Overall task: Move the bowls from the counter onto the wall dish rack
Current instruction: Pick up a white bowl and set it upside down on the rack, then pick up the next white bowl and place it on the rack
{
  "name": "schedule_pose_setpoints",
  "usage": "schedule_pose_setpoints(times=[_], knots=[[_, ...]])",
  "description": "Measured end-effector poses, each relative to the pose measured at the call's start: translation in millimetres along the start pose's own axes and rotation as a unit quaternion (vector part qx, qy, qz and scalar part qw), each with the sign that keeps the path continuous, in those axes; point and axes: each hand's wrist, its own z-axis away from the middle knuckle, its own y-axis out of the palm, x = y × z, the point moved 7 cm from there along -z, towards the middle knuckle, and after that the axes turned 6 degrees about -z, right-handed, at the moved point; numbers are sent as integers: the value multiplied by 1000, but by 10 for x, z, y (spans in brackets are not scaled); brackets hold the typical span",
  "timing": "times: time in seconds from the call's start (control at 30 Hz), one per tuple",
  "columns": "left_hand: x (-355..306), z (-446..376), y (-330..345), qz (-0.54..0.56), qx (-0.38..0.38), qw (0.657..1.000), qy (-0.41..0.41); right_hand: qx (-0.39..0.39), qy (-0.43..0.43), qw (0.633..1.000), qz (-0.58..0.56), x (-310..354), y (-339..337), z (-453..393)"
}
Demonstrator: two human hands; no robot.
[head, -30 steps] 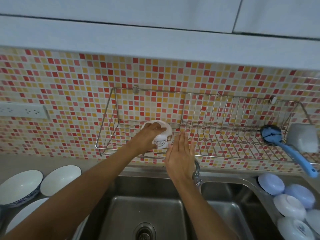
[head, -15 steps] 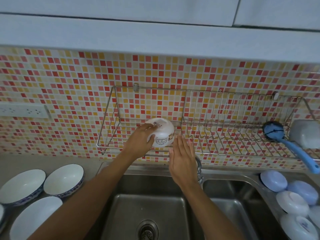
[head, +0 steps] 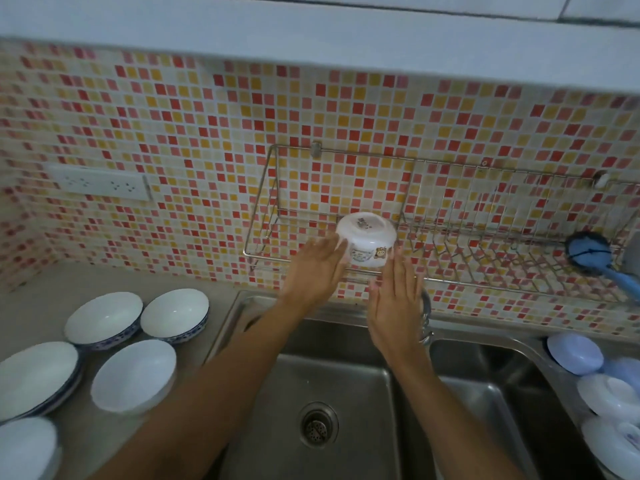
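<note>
Small white bowl (head: 367, 242) sits upside down at the front rail of the wall dish rack (head: 450, 216), L section. Your left hand (head: 317, 268) lies flat against its side, fingers spread; right hand (head: 396, 299) is flat and empty, just beside it.

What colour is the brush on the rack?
Blue, in the head view: the brush lies on the rack.

glossy white bowl (head: 366, 241) on shiny metal wire rack (head: 450, 237); brushed steel sink (head: 346, 375); glazed mosaic tiles (head: 207, 133).
</note>
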Motion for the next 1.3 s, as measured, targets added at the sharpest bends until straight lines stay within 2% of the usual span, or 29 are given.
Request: schedule_pose_setpoints(times=[0.17,0.27,0.33,0.4,0.53,0.6,0.73,0.87,0.97,1.03,1.1,1.17,1.3], knots=[[327,823,192,40,12,999,-17,24,18,992,-122,287,271,397],[798,1420,366,62,45,993,-88,79,8,985,-151,675,610,611],[1230,1789,469,43,72,984,-158,141,-7,975,-170,1022,886,789],[1668,2113,512,44,88,967,-233,198,-22,959,-202,1386,1153,957],[2412,2688,509,80,70,923,-369,324,-12,912,-250,2053,1665,1264],[2646,2907,544,89,70,906,-407,373,11,891,-258,2325,1900,1388],[2841,3228,764,128,121,879,-443,430,65,870,-231,2710,2239,1533],[2872,3424,957,169,164,855,-462,462,133,849,-220,2828,2497,1647],[2900,3457,978,214,129,842,-478,499,180,813,-238,2854,2655,1778],[2921,3474,960,251,91,820,-506,507,212,793,-261,2862,2709,1844],[2931,3521,959,293,64,786,-540,498,237,787,-277,2829,2746,1878],[2936,3578,976,308,52,768,-559,487,243,788,-288,2765,2785,1893],[2869,3541,872,279,58,773,-566,460,258,789,-313,2607,2484,1800]])
